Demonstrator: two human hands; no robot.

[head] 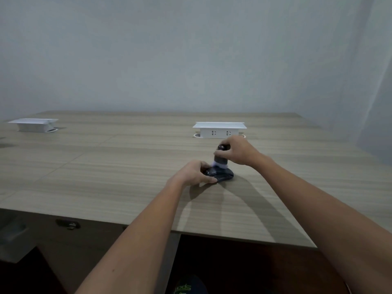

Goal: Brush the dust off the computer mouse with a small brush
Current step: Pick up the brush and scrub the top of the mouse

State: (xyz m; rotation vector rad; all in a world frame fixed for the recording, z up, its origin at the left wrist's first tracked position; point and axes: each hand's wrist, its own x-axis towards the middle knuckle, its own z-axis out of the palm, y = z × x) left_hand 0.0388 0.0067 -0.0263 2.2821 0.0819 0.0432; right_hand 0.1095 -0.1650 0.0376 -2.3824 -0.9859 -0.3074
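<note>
A black computer mouse (pixel 221 175) lies on the wood-grain desk (pixel 106 166), right of the middle and well back from the near edge. The left hand (pixel 194 172) closes around the mouse's left side, thumb along the near edge and fingers over the far side, pinning it to the desktop. The right hand (pixel 237 152) grips a small brush (pixel 220 159) by its dark, stubby handle, fingers wrapped round the upper part. The brush stands nearly upright, its pale bristles pressed down on the top of the mouse, just beside the left hand's fingers; the bristles are blurred. Both forearms reach in from the bottom of the view and cast shadows on the desk toward the near edge.

Just behind the right hand, a white pop-up socket box (pixel 219 129) stands raised from the desktop, two outlets on its front. A second white pop-up box (pixel 34 124) sits far to the left near the back edge. A plain pale wall (pixel 191 49) rises behind the desk.
</note>
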